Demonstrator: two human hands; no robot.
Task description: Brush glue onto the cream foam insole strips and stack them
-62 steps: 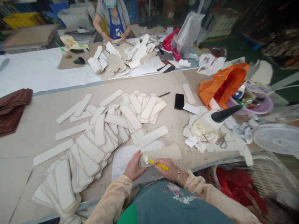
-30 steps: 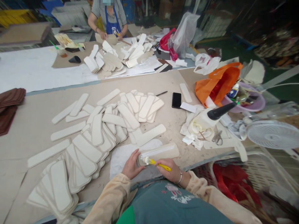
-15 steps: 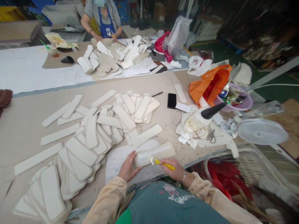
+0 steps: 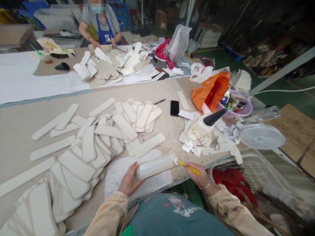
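Brush [image 4: 181,163] in right hand [image 4: 199,175], glossy strip [image 4: 156,166] — left hand [image 4: 130,180] holding end

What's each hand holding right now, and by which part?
Right hand: the yellow brush, by its handle. Left hand: the coated strip, thumb and fingers around its left end.

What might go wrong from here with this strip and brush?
The brush, in the right hand, is at the right end of the strip; it could overrun the edge and smear the table. The left hand is at the other end, close to the glossy coat, and might smudge it. A loose piece lies just beyond the strip and may get dabbed.
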